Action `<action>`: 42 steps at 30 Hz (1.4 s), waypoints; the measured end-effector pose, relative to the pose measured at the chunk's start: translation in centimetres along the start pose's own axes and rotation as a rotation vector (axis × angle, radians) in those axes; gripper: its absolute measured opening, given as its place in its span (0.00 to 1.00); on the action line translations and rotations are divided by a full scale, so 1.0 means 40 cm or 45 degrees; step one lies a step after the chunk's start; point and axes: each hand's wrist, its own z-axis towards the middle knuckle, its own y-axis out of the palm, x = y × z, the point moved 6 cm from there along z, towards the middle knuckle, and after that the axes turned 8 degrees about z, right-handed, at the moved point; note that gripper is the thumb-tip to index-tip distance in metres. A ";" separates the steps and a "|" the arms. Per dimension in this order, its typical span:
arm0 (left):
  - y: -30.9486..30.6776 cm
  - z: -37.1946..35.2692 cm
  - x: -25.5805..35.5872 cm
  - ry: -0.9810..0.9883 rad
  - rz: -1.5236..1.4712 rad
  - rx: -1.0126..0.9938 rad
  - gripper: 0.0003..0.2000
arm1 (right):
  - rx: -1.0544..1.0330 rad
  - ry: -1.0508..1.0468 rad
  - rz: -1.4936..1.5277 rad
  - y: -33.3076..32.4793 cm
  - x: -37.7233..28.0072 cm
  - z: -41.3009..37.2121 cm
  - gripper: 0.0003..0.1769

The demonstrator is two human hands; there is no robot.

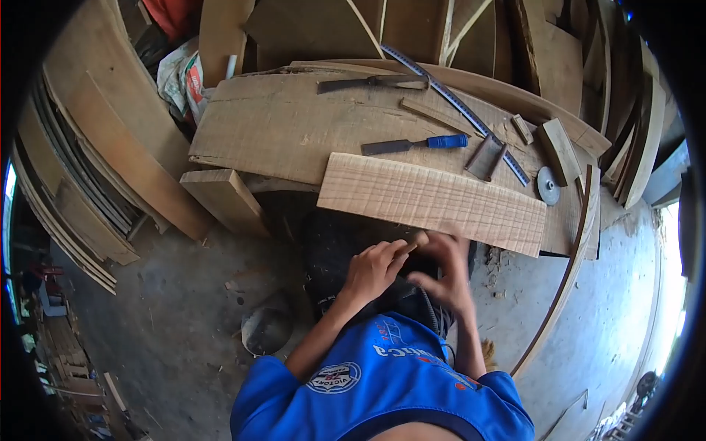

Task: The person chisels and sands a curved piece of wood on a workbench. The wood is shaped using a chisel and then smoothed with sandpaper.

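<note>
My left hand [373,273] is closed around a small piece of wood [413,243], whose pale end sticks out past the fingers. Close to that end, my right hand [447,275] has its thumb and fingers apart, slightly blurred, with nothing visible in it. Just beyond both hands lies a light board [434,202] with rows of marks across its grain. On the wide bench plank [257,125] behind it are a chisel with a blue handle [447,141], a second dark-bladed tool [360,83] and a long steel ruler [460,106].
At the bench's right are a round metal disc [548,185], a wood block [560,151] and a dark bracket-like piece [486,158]. A long curved strip [562,294] leans there. Boards [110,147] stand at left; a round container [267,331] sits on the floor.
</note>
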 end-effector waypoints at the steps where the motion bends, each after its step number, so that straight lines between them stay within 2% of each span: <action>1: -0.002 -0.002 -0.025 -0.107 -0.080 0.004 0.11 | 0.260 -0.083 -0.514 -0.059 -0.027 0.004 0.46; 2: -0.010 0.000 -0.049 -0.206 -0.157 0.009 0.10 | 0.276 -0.049 -0.885 -0.116 0.005 0.003 0.50; 3: -0.052 0.004 -0.055 -0.219 -0.227 0.166 0.10 | 0.341 0.048 -1.012 -0.164 0.033 0.003 0.48; 4: -0.072 0.002 -0.088 -0.248 -0.253 0.240 0.11 | 0.355 0.042 -1.008 -0.196 0.081 -0.001 0.48; 6: -0.133 0.007 -0.132 -0.317 -0.313 0.353 0.12 | 0.408 -0.013 -1.356 -0.217 0.192 -0.003 0.44; 9: -0.222 -0.004 -0.196 -0.272 -0.122 0.543 0.12 | 0.524 -0.160 -1.453 -0.195 0.232 0.007 0.39; 14: -0.283 0.010 -0.330 -0.348 -0.402 0.709 0.12 | 0.503 -0.154 -1.287 -0.145 0.178 0.103 0.33; 17: -0.362 0.063 -0.335 -0.277 -0.153 0.784 0.12 | 0.417 -0.116 -1.279 -0.131 0.181 0.109 0.32; 19: -0.389 0.098 -0.337 -0.125 0.121 0.856 0.11 | 0.432 -0.146 -1.280 -0.130 0.192 0.109 0.32; 20: -0.370 0.111 -0.326 -0.061 0.251 0.847 0.11 | 0.461 -0.167 -1.297 -0.129 0.193 0.105 0.33; 21: -0.342 0.124 -0.275 0.021 0.421 0.731 0.11 | 0.485 -0.184 -1.304 -0.126 0.187 0.104 0.33; 23: -0.226 0.119 -0.198 0.096 0.375 0.328 0.11 | 0.494 -0.184 -1.290 -0.125 0.192 0.105 0.33; 24: -0.168 0.102 -0.147 0.339 0.391 0.357 0.10 | 0.508 -0.189 -1.291 -0.127 0.193 0.103 0.33; 25: -0.125 0.092 -0.113 0.349 0.071 0.206 0.10 | 0.509 -0.190 -1.293 -0.127 0.192 0.104 0.33; 26: -0.065 0.089 -0.133 0.137 -0.412 -0.071 0.10 | 0.510 -0.165 -1.292 -0.129 0.191 0.108 0.33; 28: -0.085 0.102 -0.161 -0.095 -0.555 -0.033 0.09 | 0.510 -0.195 -1.267 -0.127 0.179 0.104 0.32; 29: -0.152 0.118 -0.167 0.032 -0.312 0.240 0.10 | 0.507 -0.197 -1.259 -0.129 0.176 0.104 0.31; 30: -0.197 0.128 -0.199 -0.003 -0.212 0.399 0.10 | 0.516 -0.185 -1.266 -0.131 0.181 0.106 0.31; 31: -0.241 0.143 -0.239 -0.010 -0.166 0.542 0.09 | 0.539 -0.203 -1.274 -0.130 0.185 0.104 0.30; 33: -0.324 0.173 -0.255 0.033 0.411 0.724 0.08 | 0.588 -0.232 -1.292 -0.128 0.187 0.106 0.28; 34: -0.317 0.188 -0.274 -0.027 0.448 0.673 0.09 | 0.582 -0.229 -1.282 -0.127 0.194 0.106 0.28; 36: -0.246 0.187 -0.251 0.010 0.627 0.418 0.10 | 0.636 -0.291 -1.314 -0.124 0.201 0.105 0.28; 37: -0.220 0.184 -0.206 0.128 0.672 0.354 0.12 | 0.653 -0.285 -1.333 -0.123 0.196 0.105 0.28; 38: -0.193 0.160 -0.170 0.154 0.569 0.236 0.11 | 0.652 -0.264 -1.335 -0.122 0.201 0.105 0.28; 40: -0.157 0.138 -0.120 0.113 -0.009 0.019 0.09 | 0.653 -0.278 -1.334 -0.125 0.201 0.104 0.29; 41: -0.126 0.138 -0.143 0.002 -0.500 -0.063 0.08 | 0.658 -0.266 -1.338 -0.125 0.197 0.105 0.29; 42: -0.144 0.147 -0.157 -0.057 -0.443 0.042 0.08 | 0.673 -0.279 -1.326 -0.125 0.195 0.105 0.28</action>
